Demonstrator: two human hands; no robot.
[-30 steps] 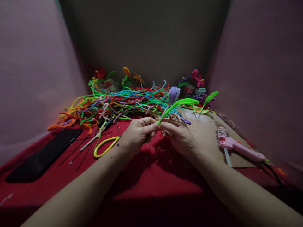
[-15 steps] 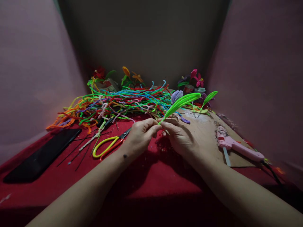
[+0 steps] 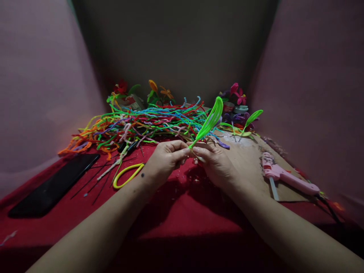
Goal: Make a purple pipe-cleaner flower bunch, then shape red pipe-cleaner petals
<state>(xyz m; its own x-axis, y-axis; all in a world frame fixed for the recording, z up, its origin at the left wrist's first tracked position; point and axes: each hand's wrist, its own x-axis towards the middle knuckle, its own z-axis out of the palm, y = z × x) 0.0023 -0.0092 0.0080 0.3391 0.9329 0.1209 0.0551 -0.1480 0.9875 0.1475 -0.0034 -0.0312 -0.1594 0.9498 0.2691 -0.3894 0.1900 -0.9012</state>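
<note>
- Green fuzzy pipe-cleaner leaf [image 3: 209, 120] now points up more; a moment ago it leaned low to the right.
- Its thin bottom end is held up just above the red worktop [image 3: 182, 220], between both hands.
- Left hand [image 3: 165, 161] is pinched tight on the stem, and right hand [image 3: 217, 165] pinches it just beside, fingertips almost touching.
- A purple bud showed a second ago; now I cannot see it, so the stem looks to have been turned in the fingers.
- Behind lies the pile of pipe cleaners [image 3: 136, 123].
- Yellow-handled scissors [image 3: 126, 176] and the pink glue gun [image 3: 287, 180] have stayed put.
</note>
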